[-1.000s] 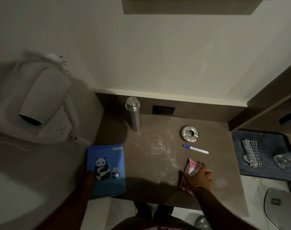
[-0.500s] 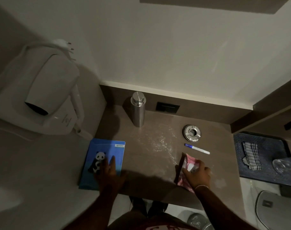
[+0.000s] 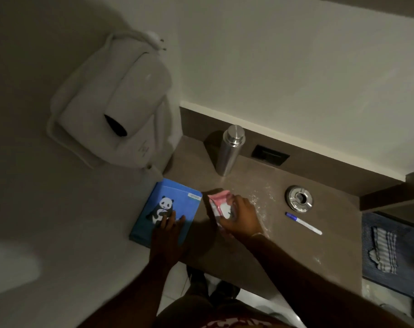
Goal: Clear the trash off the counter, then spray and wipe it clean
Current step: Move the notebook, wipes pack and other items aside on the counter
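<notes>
A crumpled pink and white wrapper is gripped by my right hand, held just over the brown counter beside a blue panda book. My left hand lies flat with straight fingers on the book's near half, at the counter's left end. White powder is scattered across the counter's middle, to the right of my right hand. Whether the wrapper touches the counter cannot be told.
A steel bottle stands at the back left. A round metal ashtray and a blue-capped pen lie to the right. A striped cloth rests on a dark mat at far right. A wall hair dryer hangs left.
My right hand has carried the wrapper leftward across the counter to the book's edge. My left hand has shifted from the book's side onto its cover and stays there.
</notes>
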A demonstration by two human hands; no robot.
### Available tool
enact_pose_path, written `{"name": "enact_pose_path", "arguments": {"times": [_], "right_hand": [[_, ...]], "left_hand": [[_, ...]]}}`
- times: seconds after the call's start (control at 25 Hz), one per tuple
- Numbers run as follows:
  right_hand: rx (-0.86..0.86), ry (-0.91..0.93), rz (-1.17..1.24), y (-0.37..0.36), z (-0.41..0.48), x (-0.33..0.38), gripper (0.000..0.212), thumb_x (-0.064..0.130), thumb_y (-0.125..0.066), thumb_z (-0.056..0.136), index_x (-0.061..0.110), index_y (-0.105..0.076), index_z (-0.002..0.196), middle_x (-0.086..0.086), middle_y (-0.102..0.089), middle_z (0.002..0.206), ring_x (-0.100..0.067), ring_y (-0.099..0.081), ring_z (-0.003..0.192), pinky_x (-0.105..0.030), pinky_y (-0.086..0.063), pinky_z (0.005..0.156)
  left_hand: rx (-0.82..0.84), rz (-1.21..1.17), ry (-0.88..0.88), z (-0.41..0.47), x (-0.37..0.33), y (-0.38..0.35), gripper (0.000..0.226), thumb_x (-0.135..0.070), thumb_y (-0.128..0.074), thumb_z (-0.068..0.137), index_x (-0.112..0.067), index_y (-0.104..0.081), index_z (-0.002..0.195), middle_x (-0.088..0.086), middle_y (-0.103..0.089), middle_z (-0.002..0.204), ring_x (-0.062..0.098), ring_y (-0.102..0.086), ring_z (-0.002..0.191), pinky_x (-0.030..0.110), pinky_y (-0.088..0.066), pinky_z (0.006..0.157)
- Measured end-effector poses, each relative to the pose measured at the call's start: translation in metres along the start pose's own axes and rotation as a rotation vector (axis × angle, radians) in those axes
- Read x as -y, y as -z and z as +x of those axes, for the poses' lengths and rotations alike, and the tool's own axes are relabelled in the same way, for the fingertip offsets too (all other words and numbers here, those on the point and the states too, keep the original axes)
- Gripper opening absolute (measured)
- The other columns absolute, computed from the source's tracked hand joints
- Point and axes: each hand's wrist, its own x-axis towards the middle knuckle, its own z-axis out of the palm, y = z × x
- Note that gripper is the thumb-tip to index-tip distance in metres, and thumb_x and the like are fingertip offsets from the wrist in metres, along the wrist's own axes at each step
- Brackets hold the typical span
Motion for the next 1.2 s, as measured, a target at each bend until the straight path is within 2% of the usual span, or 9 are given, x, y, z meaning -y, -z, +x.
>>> {"name": "enact_pose_path", "arguments": {"times": [0.16, 0.28, 0.56, 0.72, 0.84, 0.92, 1.04, 1.12, 1.2], "right_hand": [[0.021, 0.198, -0.15, -0.011, 0.064, 0.068, 0.056, 0.052, -0.076, 0.082, 0.028, -0.054, 0.128, -0.002, -0.058, 0.135, -0.028, -0.051, 0.123, -0.045, -0.048, 0.102], [0.055, 0.273, -0.28, -0.029, 0.119, 0.106, 0.053, 0.048, -0.073, 0.084, 0.025, -0.055, 0.128, -0.007, -0.058, 0.138, -0.036, -0.052, 0.126, -0.043, -0.043, 0.103], [0.169, 0.389, -0.31, -0.081, 0.185, 0.098, 0.046, 0.007, -0.077, 0.084, 0.01, -0.065, 0.128, -0.017, -0.057, 0.144, -0.039, -0.054, 0.135, -0.04, -0.044, 0.114], [0.029, 0.415, -0.095, -0.054, 0.123, 0.074, 0.038, 0.032, -0.057, 0.102, 0.014, -0.062, 0.136, -0.006, -0.058, 0.146, -0.027, -0.057, 0.133, -0.029, -0.049, 0.111], [-0.08, 0.454, -0.169, -0.016, 0.052, 0.036, 0.039, 0.061, -0.045, 0.104, 0.041, -0.067, 0.128, 0.021, -0.071, 0.123, 0.0, -0.068, 0.11, -0.029, -0.057, 0.095], [-0.123, 0.472, -0.287, 0.008, 0.019, -0.015, 0.032, 0.06, -0.045, 0.104, 0.05, -0.064, 0.128, 0.032, -0.067, 0.126, 0.011, -0.062, 0.115, -0.031, -0.054, 0.102], [-0.172, 0.25, -0.2, 0.046, 0.01, -0.106, 0.046, 0.037, -0.047, 0.1, 0.03, -0.056, 0.144, 0.011, -0.05, 0.154, -0.004, -0.044, 0.143, -0.023, -0.03, 0.121], [-0.323, -0.03, -0.104, 0.086, 0.012, -0.144, 0.049, 0.025, -0.056, 0.092, 0.014, -0.062, 0.139, -0.012, -0.051, 0.153, -0.033, -0.049, 0.142, -0.033, -0.033, 0.119], [-0.45, -0.208, -0.069, 0.125, 0.011, -0.167, 0.042, 0.014, -0.066, 0.093, 0.009, -0.063, 0.134, -0.019, -0.051, 0.15, -0.04, -0.052, 0.135, -0.046, -0.041, 0.114]], "left_hand": [[-0.232, -0.164, -0.13, -0.04, 0.002, -0.013, 0.089, -0.043, -0.075, 0.087, -0.016, -0.036, 0.162, 0.011, -0.04, 0.167, 0.034, -0.041, 0.153, 0.052, -0.045, 0.117], [-0.296, -0.187, -0.145, -0.082, 0.011, -0.024, 0.073, -0.043, -0.054, 0.101, -0.026, -0.026, 0.166, 0.004, -0.036, 0.169, 0.027, -0.037, 0.154, 0.044, -0.037, 0.12], [-0.381, -0.164, 0.041, -0.122, 0.023, -0.022, 0.052, -0.034, -0.039, 0.104, -0.026, -0.049, 0.155, 0.002, -0.05, 0.159, 0.019, -0.046, 0.143, 0.032, -0.039, 0.116], [-0.349, -0.22, 0.069, -0.086, 0.01, -0.012, 0.057, -0.048, -0.043, 0.102, -0.028, -0.045, 0.155, 0.005, -0.056, 0.155, 0.024, -0.05, 0.138, 0.046, -0.058, 0.105], [-0.306, -0.417, 0.156, -0.023, -0.016, 0.015, 0.074, -0.052, -0.06, 0.095, -0.032, -0.034, 0.161, 0.003, -0.045, 0.164, 0.027, -0.047, 0.148, 0.048, -0.047, 0.118], [-0.266, -0.505, 0.149, 0.025, -0.047, 0.043, 0.087, -0.063, -0.063, 0.093, -0.034, -0.024, 0.165, -0.001, -0.03, 0.172, 0.021, -0.033, 0.157, 0.046, -0.033, 0.127], [-0.259, -0.581, 0.053, 0.083, -0.114, 0.086, 0.11, -0.058, -0.075, 0.087, -0.033, -0.005, 0.168, -0.003, -0.007, 0.177, 0.017, -0.014, 0.16, 0.045, -0.026, 0.129], [-0.208, -0.758, 0.14, 0.118, -0.153, 0.103, 0.127, -0.039, -0.089, 0.078, -0.031, 0.0, 0.168, 0.001, -0.003, 0.177, 0.018, -0.01, 0.16, 0.04, -0.022, 0.128], [-0.26, -0.848, 0.269, 0.148, -0.17, 0.103, 0.136, -0.041, -0.096, 0.066, -0.036, -0.004, 0.166, 0.007, -0.014, 0.176, 0.029, -0.018, 0.162, 0.052, -0.022, 0.132]]}}
